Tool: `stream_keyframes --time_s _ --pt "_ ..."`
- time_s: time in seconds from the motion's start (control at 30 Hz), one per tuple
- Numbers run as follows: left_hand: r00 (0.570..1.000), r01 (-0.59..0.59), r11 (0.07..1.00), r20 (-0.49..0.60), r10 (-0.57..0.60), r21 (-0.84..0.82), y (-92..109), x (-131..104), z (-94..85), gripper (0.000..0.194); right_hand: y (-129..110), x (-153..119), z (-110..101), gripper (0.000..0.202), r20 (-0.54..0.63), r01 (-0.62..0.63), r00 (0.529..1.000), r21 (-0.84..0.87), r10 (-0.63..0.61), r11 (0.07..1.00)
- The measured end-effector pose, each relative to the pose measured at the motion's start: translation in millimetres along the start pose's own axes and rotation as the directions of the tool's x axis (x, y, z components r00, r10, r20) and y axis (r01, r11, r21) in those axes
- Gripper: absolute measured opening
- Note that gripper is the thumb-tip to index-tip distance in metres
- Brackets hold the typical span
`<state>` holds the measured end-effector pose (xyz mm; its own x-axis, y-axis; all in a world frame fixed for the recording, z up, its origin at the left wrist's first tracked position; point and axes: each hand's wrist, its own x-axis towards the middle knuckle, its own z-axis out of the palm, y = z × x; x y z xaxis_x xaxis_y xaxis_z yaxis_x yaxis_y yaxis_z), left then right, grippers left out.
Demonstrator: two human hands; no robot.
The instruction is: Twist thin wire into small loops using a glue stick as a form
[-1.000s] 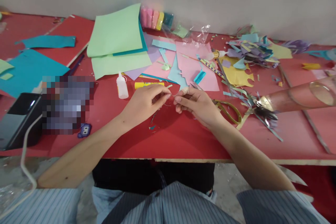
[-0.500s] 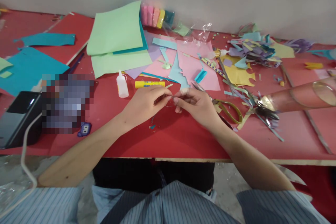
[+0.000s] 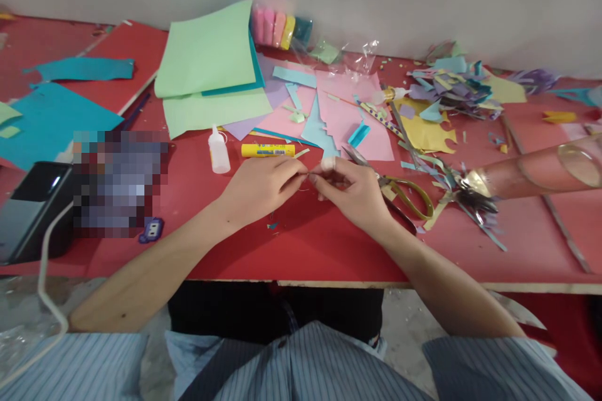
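Fingers (image 3: 292,169) of the left hand (image 3: 256,191) meet those of the right hand (image 3: 353,193) thumb to forefinger, each pair closed in a pinch on a tiny slender piece (image 3: 309,174), whose colour and material are too small to tell; it is held just above the red flat-topped table (image 3: 301,260), about midway along its near edge and set in from it; a white wrap (image 3: 328,164) circles one right finger.

So small a piece is probably very light and easily dropped or bent, though whether it is stiff or soft I cannot tell; its ends look the best hold, between the very tips of thumb and forefinger, with little pressure.

Beyond the left hand, toward the table's far edge, lie a yellow cylindrical glue stick (image 3: 268,150) and, upright beside it, a white plastic squeeze bottle (image 3: 219,153); metal scissors with olive-yellow handles (image 3: 408,183) lie by the right hand, partly behind it; farther back, folded mint-green paper (image 3: 207,56) and a heap of multicoloured paper strips (image 3: 454,91) sit near the table's far edge, the heap toward its right end.
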<state>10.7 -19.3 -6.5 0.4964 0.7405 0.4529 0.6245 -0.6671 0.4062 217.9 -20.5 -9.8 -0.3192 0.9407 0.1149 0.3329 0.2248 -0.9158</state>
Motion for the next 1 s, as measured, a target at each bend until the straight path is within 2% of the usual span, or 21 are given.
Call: stream_keyframes --time_s 0.07,0.23,0.47,0.63,0.87,1.0 --pt "1.000 0.003 1.000 0.005 -0.003 -0.015 -0.4 0.0 -0.1 0.011 0.1 -0.6 0.4 0.008 -0.007 0.025 1.000 -0.041 -0.025 0.999" --pt "0.996 0.087 0.982 0.033 -0.082 -0.170 -0.1 3.1 -2.1 0.008 -1.7 -1.1 1.0 0.009 -0.029 0.046 0.998 -0.120 -0.049 0.992" --pt "0.999 0.031 0.998 0.030 -0.029 -0.062 0.1 0.9 0.5 0.013 -3.4 -2.9 3.7 0.007 -0.067 0.069 0.994 -0.212 -0.085 0.975" --pt "0.998 0.029 1.000 0.056 -0.028 -0.008 1.2 0.9 0.9 0.013 -2.4 -3.9 5.2 0.011 -0.059 0.141 0.984 -0.309 -0.166 0.941" --pt "0.995 0.095 0.974 0.038 -0.089 -0.204 1.7 2.4 -1.9 0.007 -3.0 -3.2 1.3 0.010 -0.024 0.179 0.980 -0.334 -0.198 0.925" --pt "0.997 0.072 0.987 0.053 -0.065 -0.144 1.5 2.3 -2.8 0.007 -2.9 -3.4 1.2 0.010 -0.012 0.189 0.979 -0.338 -0.206 0.922"
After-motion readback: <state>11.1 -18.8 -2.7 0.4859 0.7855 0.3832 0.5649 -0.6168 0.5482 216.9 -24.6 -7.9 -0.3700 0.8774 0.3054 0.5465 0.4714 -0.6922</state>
